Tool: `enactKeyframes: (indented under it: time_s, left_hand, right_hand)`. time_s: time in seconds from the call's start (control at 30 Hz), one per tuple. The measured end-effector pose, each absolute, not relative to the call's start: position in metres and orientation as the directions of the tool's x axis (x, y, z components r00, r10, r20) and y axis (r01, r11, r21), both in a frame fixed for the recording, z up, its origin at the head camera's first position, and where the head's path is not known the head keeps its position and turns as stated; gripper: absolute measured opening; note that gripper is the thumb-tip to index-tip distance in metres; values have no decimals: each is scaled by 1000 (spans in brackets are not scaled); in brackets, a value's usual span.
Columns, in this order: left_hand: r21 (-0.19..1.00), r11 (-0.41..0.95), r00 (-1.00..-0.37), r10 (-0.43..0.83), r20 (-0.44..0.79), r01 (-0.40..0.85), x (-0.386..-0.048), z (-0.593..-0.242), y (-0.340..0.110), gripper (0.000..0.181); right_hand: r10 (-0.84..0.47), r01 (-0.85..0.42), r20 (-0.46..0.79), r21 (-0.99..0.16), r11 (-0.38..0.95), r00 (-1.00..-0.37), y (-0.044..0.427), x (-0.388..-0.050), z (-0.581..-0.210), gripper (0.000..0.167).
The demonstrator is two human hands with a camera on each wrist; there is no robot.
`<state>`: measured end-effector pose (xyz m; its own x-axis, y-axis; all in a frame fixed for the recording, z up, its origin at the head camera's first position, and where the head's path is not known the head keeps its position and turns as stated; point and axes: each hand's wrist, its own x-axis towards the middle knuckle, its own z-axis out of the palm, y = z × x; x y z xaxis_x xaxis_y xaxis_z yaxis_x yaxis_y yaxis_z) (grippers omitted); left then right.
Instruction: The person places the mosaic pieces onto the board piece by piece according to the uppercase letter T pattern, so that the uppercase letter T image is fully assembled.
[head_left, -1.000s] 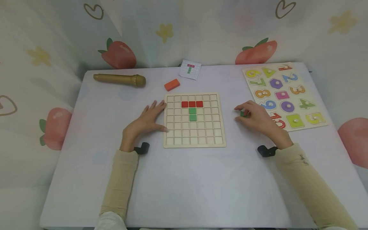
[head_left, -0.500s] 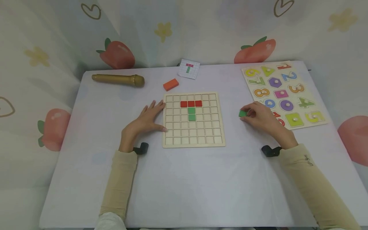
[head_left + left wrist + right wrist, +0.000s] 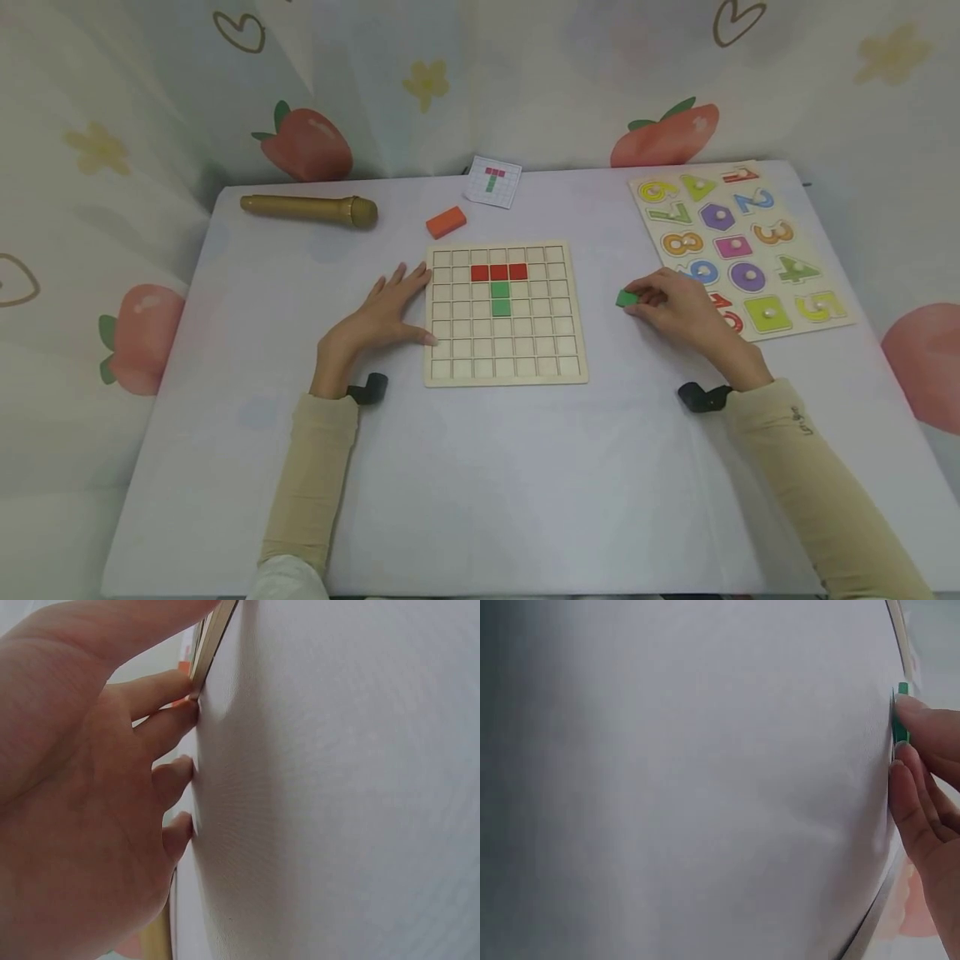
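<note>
A pale wooden grid board [image 3: 507,372] lies in the middle of the table. Three red tiles [image 3: 498,272] sit in a row near its top, with two green tiles [image 3: 500,298] below the middle one. My left hand [image 3: 378,317] rests at the board's left edge, fingers spread and thumb touching its rim; the left wrist view shows the fingertips [image 3: 180,769] down on the cloth. To the right of the board, my right hand [image 3: 675,307] pinches a green tile [image 3: 626,298] between thumb and fingers, close to the tabletop. The right wrist view shows that green tile [image 3: 902,724] edge-on.
An orange block [image 3: 446,222] lies behind the board, near a card [image 3: 492,182] printed with a T pattern. A gold toy microphone [image 3: 307,209] is at back left. At right, a number puzzle board [image 3: 750,301] lies partly under my right hand.
The green tile in my right hand, mostly hidden by the fingers before, now sticks out to the left of the fingertips. My left hand stays in place at the board's edge.
</note>
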<state>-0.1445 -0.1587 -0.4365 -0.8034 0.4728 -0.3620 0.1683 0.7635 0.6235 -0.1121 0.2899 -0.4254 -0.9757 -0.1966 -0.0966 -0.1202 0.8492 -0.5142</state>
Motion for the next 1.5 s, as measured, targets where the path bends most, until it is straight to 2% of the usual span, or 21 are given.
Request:
enactKeyframes:
  time_s: [0.37,0.8,1.07,1.5]
  left_hand:
    - [630,758,-806,476,-353,172,-144,-436,-158,115]
    - [617,768,-809,467,-357,171,-145,-439,-159,115]
    - [619,767,-809,466,-358,168,-146,-438,-159,114]
    - [617,766,-806,474,-355,179,-146,-438,-157,114]
  right_hand:
    - [-197,-97,-103,-600,794,-975,276,-110,-423,30]
    - [-313,-189,-83,-644,742,-946,239,-116,-422,30]
    - [-387,-269,-29,-670,692,-922,217,-114,-421,29]
    - [-513,-341,-35,-708,618,-858,179,-119,-416,29]
